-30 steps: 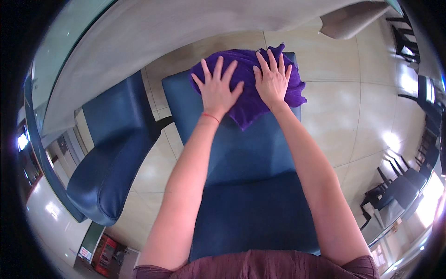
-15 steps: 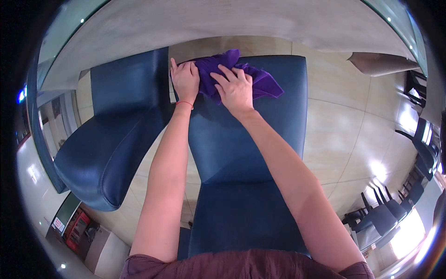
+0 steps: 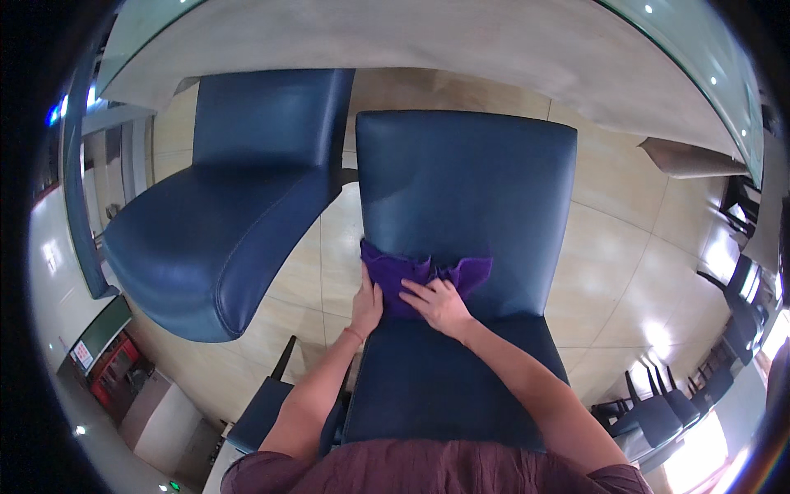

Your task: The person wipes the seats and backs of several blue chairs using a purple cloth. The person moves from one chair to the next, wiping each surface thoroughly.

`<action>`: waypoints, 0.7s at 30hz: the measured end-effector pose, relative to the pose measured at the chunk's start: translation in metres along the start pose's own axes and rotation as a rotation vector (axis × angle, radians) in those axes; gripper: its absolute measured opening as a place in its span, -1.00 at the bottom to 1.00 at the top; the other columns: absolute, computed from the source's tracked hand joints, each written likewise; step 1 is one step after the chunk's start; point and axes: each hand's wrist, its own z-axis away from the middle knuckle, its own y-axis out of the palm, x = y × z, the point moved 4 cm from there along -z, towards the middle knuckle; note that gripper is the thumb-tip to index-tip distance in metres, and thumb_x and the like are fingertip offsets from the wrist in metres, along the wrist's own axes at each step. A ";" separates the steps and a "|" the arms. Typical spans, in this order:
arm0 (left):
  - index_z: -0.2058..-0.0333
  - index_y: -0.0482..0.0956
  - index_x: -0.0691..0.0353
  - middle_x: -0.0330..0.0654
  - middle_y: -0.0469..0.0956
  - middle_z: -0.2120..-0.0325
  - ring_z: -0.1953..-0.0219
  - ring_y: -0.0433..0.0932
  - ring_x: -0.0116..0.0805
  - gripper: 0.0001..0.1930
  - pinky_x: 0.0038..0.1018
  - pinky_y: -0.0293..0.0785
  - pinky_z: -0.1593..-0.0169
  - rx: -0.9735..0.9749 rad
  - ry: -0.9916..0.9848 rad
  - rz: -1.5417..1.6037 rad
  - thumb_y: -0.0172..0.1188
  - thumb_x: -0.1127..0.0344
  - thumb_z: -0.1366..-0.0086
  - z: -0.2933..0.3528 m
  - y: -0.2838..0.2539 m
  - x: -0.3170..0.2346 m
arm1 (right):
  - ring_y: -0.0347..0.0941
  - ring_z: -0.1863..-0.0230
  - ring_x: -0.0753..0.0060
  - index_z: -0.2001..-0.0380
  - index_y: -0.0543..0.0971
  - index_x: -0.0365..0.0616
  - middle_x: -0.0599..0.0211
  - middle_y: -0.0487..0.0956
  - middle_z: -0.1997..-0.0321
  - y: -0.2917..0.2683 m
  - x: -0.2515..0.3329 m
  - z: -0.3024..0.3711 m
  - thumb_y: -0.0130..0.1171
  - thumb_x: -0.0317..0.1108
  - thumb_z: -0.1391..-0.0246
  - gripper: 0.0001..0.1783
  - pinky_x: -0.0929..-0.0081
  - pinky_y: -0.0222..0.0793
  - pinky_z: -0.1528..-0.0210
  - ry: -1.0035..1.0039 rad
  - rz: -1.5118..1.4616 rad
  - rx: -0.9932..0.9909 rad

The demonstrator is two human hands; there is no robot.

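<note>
A crumpled purple cloth (image 3: 399, 276) lies where the dark blue chair's backrest (image 3: 469, 181) meets its seat (image 3: 444, 387). My right hand (image 3: 440, 307) presses on the cloth, fingers spread across it, some fabric bunched beside the knuckles. At the chair's left edge, my left hand (image 3: 368, 305) rests against the cloth's left end. Its fingers are stretched along the chair's side with the thumb apart. The cloth hides part of the crease between backrest and seat.
Another dark blue chair (image 3: 222, 239) stands close on the left. A table with a pale cloth (image 3: 395, 37) and glass top spans the far side. Tiled floor (image 3: 609, 247) shows around the chairs. More chairs (image 3: 658, 412) stand at the right; a small dark seat (image 3: 267, 412) is beside my left arm.
Both hands and the purple cloth have come down the backrest, from its top edge to where it meets the seat. The view has shifted slightly.
</note>
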 end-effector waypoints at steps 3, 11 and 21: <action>-0.37 0.15 0.39 0.30 0.25 -0.31 -0.37 0.20 0.27 -0.42 -0.14 0.24 -0.35 0.011 0.033 -0.034 -0.26 0.13 -0.52 0.008 0.003 0.025 | 0.40 -0.06 0.38 -0.23 0.50 0.16 0.51 0.36 -0.42 0.001 -0.001 0.009 0.13 -0.30 -0.08 -0.42 0.34 0.36 -0.06 -0.093 0.108 0.053; -0.32 0.32 0.32 0.02 0.48 -0.18 -0.24 0.41 -0.10 -0.36 -0.34 0.22 -0.34 -0.241 0.153 0.714 -0.31 -0.08 -0.56 -0.165 -0.038 -0.071 | 0.24 -0.39 0.11 -0.28 0.46 0.30 0.41 0.32 -0.43 -0.062 -0.059 -0.122 0.13 -0.24 -0.20 -0.45 -0.17 -0.03 -0.49 0.117 0.274 -0.218; -0.29 0.40 0.11 -0.17 0.55 -0.09 -0.06 0.54 -0.30 -0.45 -0.35 0.45 -0.19 -0.093 -0.150 0.958 -0.12 -0.10 -0.52 -0.212 0.007 0.070 | 0.09 -0.49 0.09 -0.09 0.61 0.02 0.35 0.39 -0.39 -0.023 -0.015 -0.201 0.09 -0.09 -0.23 -0.57 -0.11 -0.18 -0.53 -0.071 0.441 0.048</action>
